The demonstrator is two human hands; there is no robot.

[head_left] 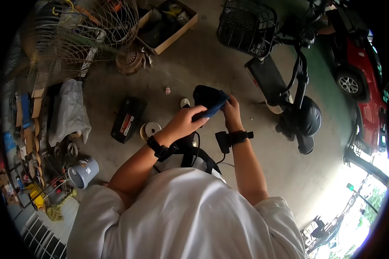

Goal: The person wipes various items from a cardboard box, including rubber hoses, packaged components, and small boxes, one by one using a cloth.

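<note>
A dark blue cloth (212,102), nearly black on its far left part, is held up in front of my body between both hands. My left hand (190,121) grips its near left edge, thumb and fingers closed on the fabric. At its right end my right hand (231,113) pinches the cloth. The shape is bunched, so I cannot tell whether it is a rag or a sewn item. Black straps with small devices sit on both wrists, and a cable runs down from the right one.
On the floor to the left are a black battery (129,120) and a spool (152,128). An open cardboard box (177,35) and a wire fan guard (112,26) are farther off. An electric scooter (272,80) stands at the right, with a red car (367,86) beyond. A grey bucket (84,172) is left.
</note>
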